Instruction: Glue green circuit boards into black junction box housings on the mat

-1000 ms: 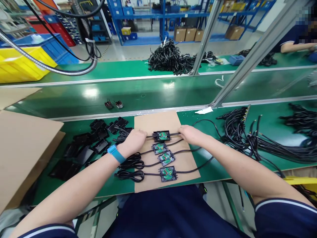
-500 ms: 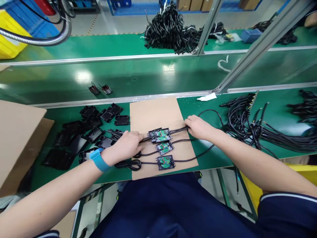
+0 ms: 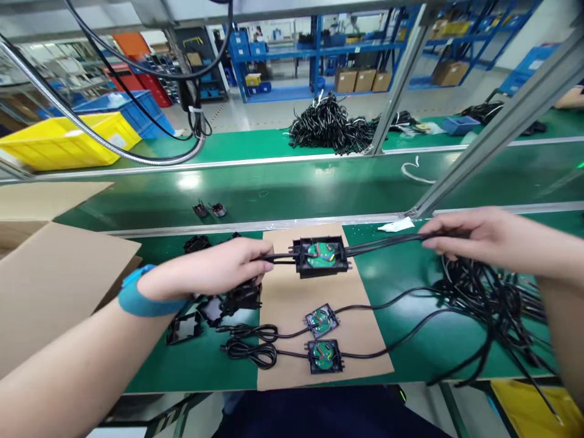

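hovering above a green bench [image 3: 390, 275], left hand [image 3: 232, 263] and right hand [image 3: 486, 234] clasp black cables [image 3: 383, 244] (blue shelves [image 3: 289, 55] behind).

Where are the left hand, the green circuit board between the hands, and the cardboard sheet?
Left hand [image 3: 230, 261]: head view, back of the hand.
Green circuit board [image 3: 322, 258]: head view, near its middle.
Cardboard sheet [image 3: 292, 295]: head view, a bare part.

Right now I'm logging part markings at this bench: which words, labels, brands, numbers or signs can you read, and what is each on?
None can be read in this view.
White label on the yellow bin: too small and blurred.
White tag on the blue shelving: too small.
Green circuit boards in the black housings: any print is too small.
Large cardboard box: no printing visible.
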`<state>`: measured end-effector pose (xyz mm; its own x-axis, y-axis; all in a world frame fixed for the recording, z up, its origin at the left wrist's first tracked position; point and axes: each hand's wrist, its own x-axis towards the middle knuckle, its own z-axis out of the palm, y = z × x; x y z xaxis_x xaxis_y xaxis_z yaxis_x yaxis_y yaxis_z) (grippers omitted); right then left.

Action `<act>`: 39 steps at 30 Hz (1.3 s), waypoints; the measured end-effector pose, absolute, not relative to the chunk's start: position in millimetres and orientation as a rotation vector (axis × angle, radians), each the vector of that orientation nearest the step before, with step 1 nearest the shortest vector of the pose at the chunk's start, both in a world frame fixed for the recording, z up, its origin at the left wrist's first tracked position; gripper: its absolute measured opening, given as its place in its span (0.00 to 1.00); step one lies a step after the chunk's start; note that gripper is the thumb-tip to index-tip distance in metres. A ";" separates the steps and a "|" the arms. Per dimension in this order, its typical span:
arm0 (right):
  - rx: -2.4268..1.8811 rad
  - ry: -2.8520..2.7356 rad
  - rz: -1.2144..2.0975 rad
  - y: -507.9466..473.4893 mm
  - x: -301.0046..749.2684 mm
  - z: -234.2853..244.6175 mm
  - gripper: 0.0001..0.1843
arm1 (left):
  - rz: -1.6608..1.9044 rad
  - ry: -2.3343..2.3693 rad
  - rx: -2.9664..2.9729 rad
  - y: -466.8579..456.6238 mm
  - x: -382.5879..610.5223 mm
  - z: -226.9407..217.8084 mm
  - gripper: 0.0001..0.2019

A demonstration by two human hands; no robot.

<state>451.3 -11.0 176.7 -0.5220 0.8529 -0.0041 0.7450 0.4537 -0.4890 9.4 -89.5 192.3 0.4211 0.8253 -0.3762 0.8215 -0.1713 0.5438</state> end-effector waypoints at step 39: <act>-1.238 -3.015 0.651 -67.7 432.0 21.5 0.10 | -0.069 1.602 2.347 -13.0 -3.8 81.7 0.18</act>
<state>432.0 -67.7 21.5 -0.7082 0.6348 -0.3089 0.7057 0.6486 -0.2851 -3.8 -13.0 81.7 0.3774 0.9030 -0.2055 0.9173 -0.3341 0.2167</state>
